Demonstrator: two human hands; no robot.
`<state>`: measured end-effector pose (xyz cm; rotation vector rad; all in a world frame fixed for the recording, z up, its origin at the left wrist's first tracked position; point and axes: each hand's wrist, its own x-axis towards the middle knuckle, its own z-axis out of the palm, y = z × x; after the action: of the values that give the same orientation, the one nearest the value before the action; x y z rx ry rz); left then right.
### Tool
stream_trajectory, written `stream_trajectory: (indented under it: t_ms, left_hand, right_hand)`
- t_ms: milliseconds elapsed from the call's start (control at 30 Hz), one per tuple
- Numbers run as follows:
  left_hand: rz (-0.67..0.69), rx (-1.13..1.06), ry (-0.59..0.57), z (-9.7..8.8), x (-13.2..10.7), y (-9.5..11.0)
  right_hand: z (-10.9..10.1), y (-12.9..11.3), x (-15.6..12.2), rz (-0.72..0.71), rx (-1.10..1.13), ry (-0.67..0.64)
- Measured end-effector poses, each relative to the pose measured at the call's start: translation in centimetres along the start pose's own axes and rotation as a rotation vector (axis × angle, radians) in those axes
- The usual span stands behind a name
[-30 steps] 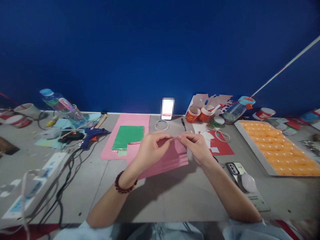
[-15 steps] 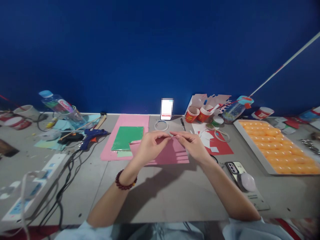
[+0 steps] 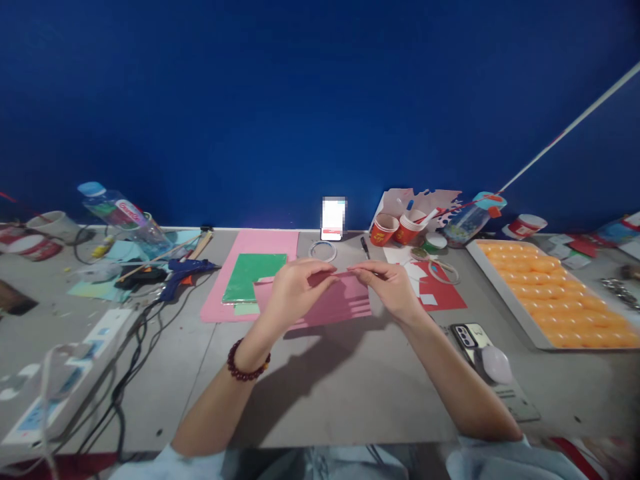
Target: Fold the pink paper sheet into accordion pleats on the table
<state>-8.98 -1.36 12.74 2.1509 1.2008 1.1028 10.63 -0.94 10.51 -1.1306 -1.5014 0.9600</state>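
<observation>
Between my hands is a sheet of pink paper with crease-like lines along its right part, raised above the table and casting a shadow. My left hand pinches its upper edge, thumb towards me. At the upper right of the sheet, my right hand grips the same edge between thumb and fingers. A green pack of paper lies on a larger pink sheet, left of my hands. Behind them are a white ring and a black pen.
A lit phone leans on the blue wall. Red paper cups and red paper stand or lie right of centre, beyond them a tray of orange balls. Leftward are a blue glue gun, cables and a power strip.
My fingertips have moved apart along the top edge of the pink paper. The sheet has shifted slightly left, its right side tilting up a little.
</observation>
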Motion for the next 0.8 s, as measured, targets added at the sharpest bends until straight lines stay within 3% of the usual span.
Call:
stream_trajectory:
  t_ms: [167,467,800]
  left_hand:
    - [-0.006,0.03,-0.029,-0.7,0.1,0.1]
    - [0.006,0.04,-0.005,-0.4,-0.1,0.1]
    - [0.087,0.124,-0.037,0.5,-0.4,0.6]
  right_hand:
    - [-0.3,0.0,0.1,-0.027,-0.009,0.007]
    - [-0.5,-0.4,0.0,-0.062,-0.03,-0.007]
    - [-0.4,-1.4,-0.5,-0.223,-0.281,-0.128]
